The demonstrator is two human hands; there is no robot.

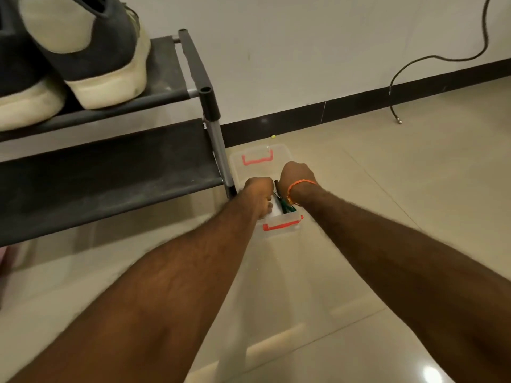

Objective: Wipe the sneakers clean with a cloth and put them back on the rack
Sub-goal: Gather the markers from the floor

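Observation:
Two dark grey sneakers with off-white soles stand heel-out on the top shelf of the dark rack [110,172]: one sneaker [91,51] on the right, the other sneaker [19,87] at the left edge. On the floor by the rack's right post sits a clear plastic box [279,230] with red clasps. My left hand [258,193] and my right hand [297,174] both reach down into it, knuckles up and fingers hidden. Something white [276,210] and a green-handled tool [286,207] lie inside between my hands. No cloth can be made out for certain.
The rack's lower shelf holds nothing in view. A black cable [414,64] hangs down the wall at the right, its end near the dark skirting. Glossy beige floor tiles stretch right of the box and toward me.

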